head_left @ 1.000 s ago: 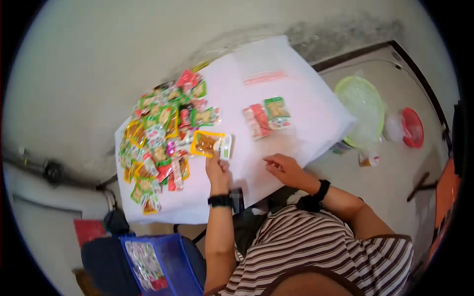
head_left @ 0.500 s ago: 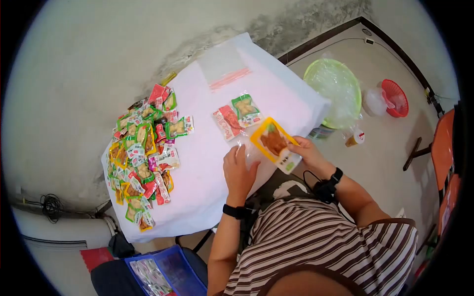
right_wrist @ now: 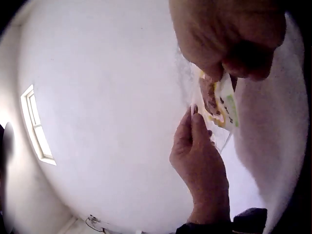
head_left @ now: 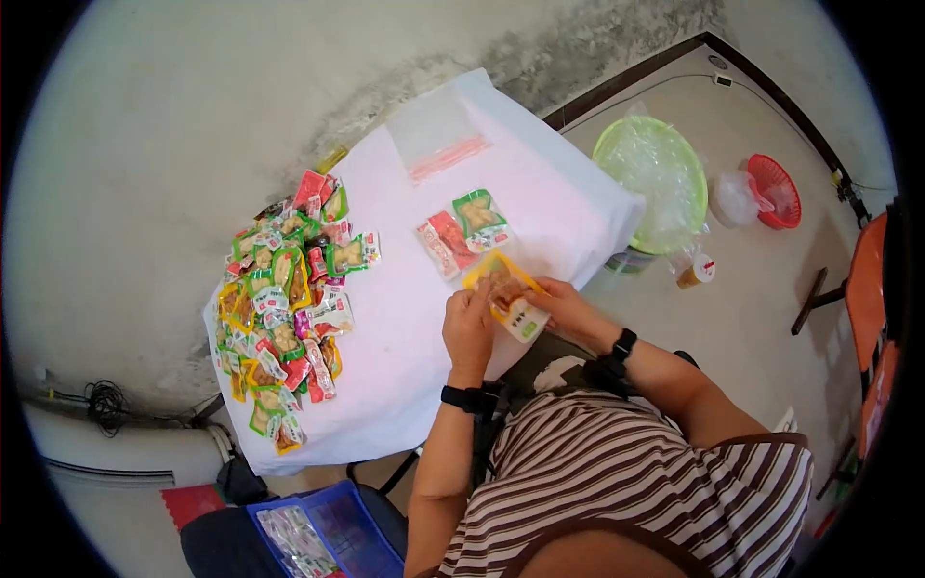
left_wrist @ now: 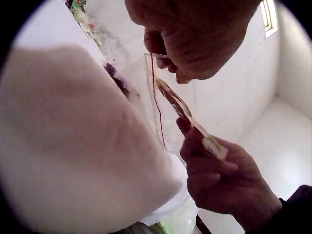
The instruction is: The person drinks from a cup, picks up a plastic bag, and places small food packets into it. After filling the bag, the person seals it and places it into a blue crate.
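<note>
Head view, entry one: how do the fingers lie?

Left hand: thumb and fingers drawn together, pinching a clear bag that has a thin red line near one edge. Right hand: thumb and fingers pinching a yellow-edged packet towards its pale end.

Packet, appearance?

Flat and glossy. Yellow border, see-through window with brown food behind it, white panel with dark print and a green patch. Seen nearly edge-on from the left wrist, thin and tilted.

Packet, location?

At the near edge of the white-covered table, between the two hands, its far end overlapping the clear bag. Whether that end is inside, cannot be told.

Next outward?

Upon the table, just beyond the hands: one red-and-white packet and one green-edged packet, side by side. Near the table's far edge: a clear sheet of plastic with red stripes, lying flat. On the table's left: a heaped pile of mixed packets, green, yellow and red.

And off the table?

Floor, right of the table: a green tub with clear plastic in it; farther right, a red basket. Near side, left: a blue box holding packets.
</note>
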{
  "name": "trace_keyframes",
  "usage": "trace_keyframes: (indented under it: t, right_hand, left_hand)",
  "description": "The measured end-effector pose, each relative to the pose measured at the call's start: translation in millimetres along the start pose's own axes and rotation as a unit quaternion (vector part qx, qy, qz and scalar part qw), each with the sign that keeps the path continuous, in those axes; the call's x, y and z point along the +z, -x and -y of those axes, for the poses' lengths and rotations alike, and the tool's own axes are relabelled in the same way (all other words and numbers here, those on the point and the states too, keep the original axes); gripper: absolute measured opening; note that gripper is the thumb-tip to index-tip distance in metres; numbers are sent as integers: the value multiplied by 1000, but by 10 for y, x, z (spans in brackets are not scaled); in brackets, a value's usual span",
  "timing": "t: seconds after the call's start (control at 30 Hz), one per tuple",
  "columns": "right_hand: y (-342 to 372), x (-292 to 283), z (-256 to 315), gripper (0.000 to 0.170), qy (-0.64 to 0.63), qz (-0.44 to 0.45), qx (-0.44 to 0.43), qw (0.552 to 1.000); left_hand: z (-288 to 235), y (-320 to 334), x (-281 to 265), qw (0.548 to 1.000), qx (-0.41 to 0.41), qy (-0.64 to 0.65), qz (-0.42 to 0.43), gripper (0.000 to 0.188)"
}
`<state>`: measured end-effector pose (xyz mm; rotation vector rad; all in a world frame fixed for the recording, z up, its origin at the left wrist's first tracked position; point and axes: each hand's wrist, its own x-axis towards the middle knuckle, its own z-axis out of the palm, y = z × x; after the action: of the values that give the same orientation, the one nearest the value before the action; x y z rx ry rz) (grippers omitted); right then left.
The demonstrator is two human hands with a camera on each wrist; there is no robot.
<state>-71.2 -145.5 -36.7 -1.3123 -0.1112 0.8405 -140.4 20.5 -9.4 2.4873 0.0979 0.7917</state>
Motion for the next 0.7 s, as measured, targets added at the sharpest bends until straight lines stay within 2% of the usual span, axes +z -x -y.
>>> trace_keyframes:
  t: [0.2, 0.3, 0.37, 0.4, 0.47, 0.57, 0.7]
  right_hand:
    - [-519, 273, 167, 35, 23, -13, -23, 999]
    - [-570, 352, 233, 39, 0, 4, 16, 1000]
    - [-476, 412, 235, 44, -182, -10, -6, 983]
    - [-446, 422, 181, 44, -180, -9, -5, 984]
    - [-407, 400, 51, 48, -242, -46, -56, 968]
    - [-545, 354, -149, 50, -261, -15, -66, 963]
    - [-598, 475, 34, 50, -250, -27, -51, 966]
  left_hand:
    - [23, 58, 94, 999, 7, 29, -24, 27]
    - [19, 73, 100, 998, -20, 60, -17, 28]
    - [10, 77, 108, 998, -22, 58, -12, 28]
    - [0, 81, 107, 998, -24, 58, -4, 28]
    - [-20, 87, 107, 997, -29, 66, -10, 28]
    - [-14, 83, 116, 996, -24, 78, -24, 28]
    - [9, 84, 109, 995, -29, 95, -22, 28]
